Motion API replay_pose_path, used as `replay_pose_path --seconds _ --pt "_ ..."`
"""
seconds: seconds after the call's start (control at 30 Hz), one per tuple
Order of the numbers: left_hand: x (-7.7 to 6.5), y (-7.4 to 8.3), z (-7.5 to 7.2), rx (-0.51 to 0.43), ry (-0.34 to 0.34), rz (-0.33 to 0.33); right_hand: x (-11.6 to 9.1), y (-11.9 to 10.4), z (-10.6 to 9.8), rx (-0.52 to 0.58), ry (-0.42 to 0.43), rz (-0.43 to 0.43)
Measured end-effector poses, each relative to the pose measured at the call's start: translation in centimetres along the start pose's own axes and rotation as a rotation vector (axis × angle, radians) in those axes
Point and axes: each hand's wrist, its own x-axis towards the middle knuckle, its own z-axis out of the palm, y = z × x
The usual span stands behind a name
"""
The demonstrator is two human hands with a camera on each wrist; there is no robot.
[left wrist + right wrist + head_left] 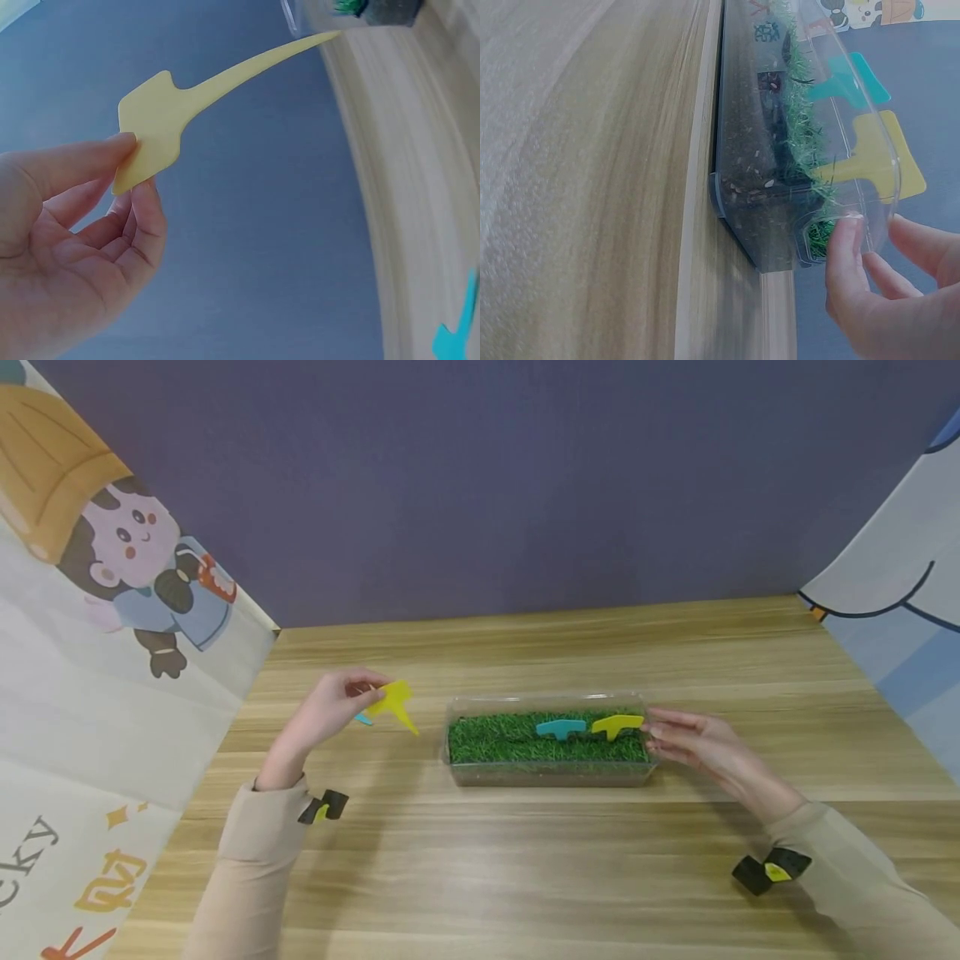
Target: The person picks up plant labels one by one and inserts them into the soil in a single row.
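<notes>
Sleeves: the left sleeve (251,868) and right sleeve (862,860) lay nearest the head camera, at lower left and lower right of the frame.
Left hand (326,714): left of centre, it pinched the yellow tag (396,695) by its broad end, thumb against fingers, above the table (525,868); that hold probably served to leave the narrow spike (255,67) free.
Tag's aim: the spike pointed down and rightward in the head view, its long axis slanting towards the box (551,775); in the left wrist view it curved slightly to the upper right.
Right hand (708,747): well apart from the left, it rested fairly straight fingers on the box's right end, likely to steady it.
Box: at centre right, its long axis ran across the frame.
Planted tags: the blue marker (561,727) and yellow marker (617,723) stood in the grass (491,739), broad ends up, presumably held by buried stems.
Loose tag: a spare blue one (363,719) lay beyond the left hand, partly hidden.
</notes>
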Motion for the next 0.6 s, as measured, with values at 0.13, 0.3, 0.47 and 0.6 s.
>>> replay_pose_path --seconds 0.13,0.3,0.47,0.6 --pt "0.2 0.7 0.0 0.020 0.026 0.041 0.0 0.0 0.0 0.008 -0.007 -0.004" --pt "0.5 1.7 0.0 0.035 0.034 0.082 0.0 0.0 0.0 0.006 -0.006 -0.001" --pt "0.8 3.2 0.2 0.057 0.043 0.132 0.0 0.0 0.0 0.005 -0.008 0.001" --pt "1.3 4.2 0.8 0.045 0.042 0.179 0.1 0.0 0.0 0.002 -0.009 0.001"
